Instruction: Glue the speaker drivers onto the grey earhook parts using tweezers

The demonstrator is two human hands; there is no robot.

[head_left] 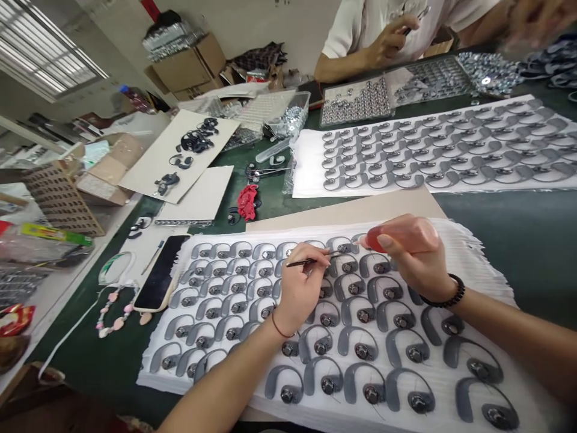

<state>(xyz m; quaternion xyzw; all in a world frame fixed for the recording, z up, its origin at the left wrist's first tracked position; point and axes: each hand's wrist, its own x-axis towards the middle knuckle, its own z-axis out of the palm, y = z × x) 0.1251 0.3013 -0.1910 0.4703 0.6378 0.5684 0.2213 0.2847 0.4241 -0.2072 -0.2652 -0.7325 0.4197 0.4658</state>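
My left hand (301, 287) is closed in a pinch on thin tweezers (311, 261), held level over rows of grey ear-hook parts (356, 313) lying on a white foam sheet (473, 258). My right hand (412, 249) is closed round a small red-tinted bottle (376, 239), whose tip points left toward the tweezers. Both hands hover above the far rows of the sheet.
A phone (160, 272) and a bead bracelet (115, 310) lie left of the sheet. A second sheet of grey parts (451, 150) lies beyond, with trays of metal pieces (360, 99). Another person (387, 36) sits opposite. Cardboard boxes (189, 63) stand at the back left.
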